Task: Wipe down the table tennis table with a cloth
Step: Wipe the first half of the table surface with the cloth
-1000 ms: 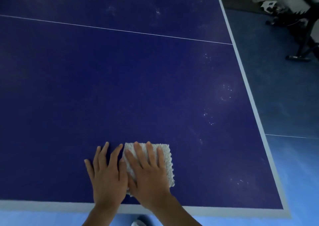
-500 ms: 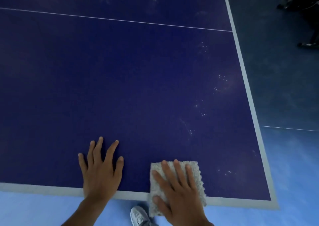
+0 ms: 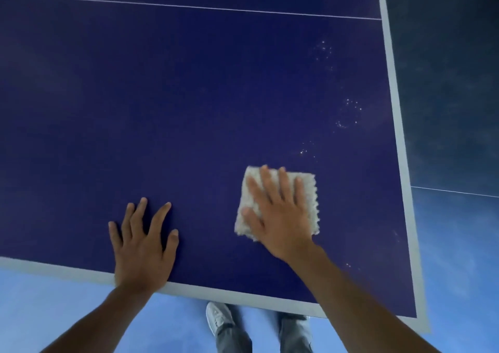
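Blue floor — darker at upper right, thin white line across it

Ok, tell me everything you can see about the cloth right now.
The cloth is a small, pale, nubbly square, seemingly towel-like fabric, with a ragged, zigzag right edge. It lies flat on the dark blue table, toward the near right corner, short of the white border. The right hand presses on it palm down, fingers spread across most of it. The left hand rests apart, not touching it.

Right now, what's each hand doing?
Left hand: open, flat on the table tennis table, holding nothing.
Right hand: open, pressing the cloth flat.
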